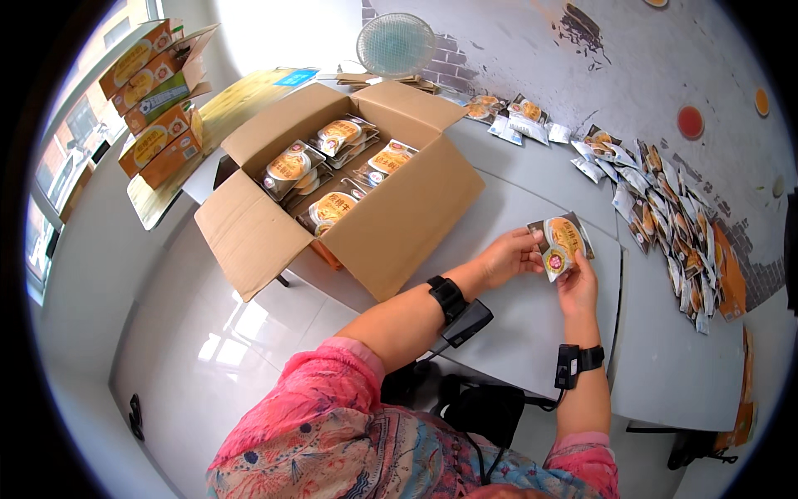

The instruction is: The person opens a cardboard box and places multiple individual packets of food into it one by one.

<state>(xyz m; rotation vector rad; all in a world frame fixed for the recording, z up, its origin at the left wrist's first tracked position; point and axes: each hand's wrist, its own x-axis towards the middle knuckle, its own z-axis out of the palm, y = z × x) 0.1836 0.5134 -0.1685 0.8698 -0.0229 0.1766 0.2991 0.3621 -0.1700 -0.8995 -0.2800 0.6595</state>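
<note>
Both my hands hold a small food packet (pixel 565 239) with a brown, orange and white printed front, just above the grey table. My left hand (pixel 509 256) grips its left edge. From below, my right hand (pixel 578 287) is closed on the lower right part, the thumb lying on the front. To the left stands an open cardboard box (pixel 407 229) with its flaps spread. Inside it, stacks of similar packets (pixel 332 208) lie face up. A strapped device is on each of my wrists.
Many loose packets (pixel 677 241) are heaped along the wall at the right, and more packets (pixel 524 121) lie at the back. An orange box (pixel 730 273) stands beside the heap. Printed cartons (pixel 154 83) are stacked on a wooden table at the far left. A fan (pixel 396 46) stands behind.
</note>
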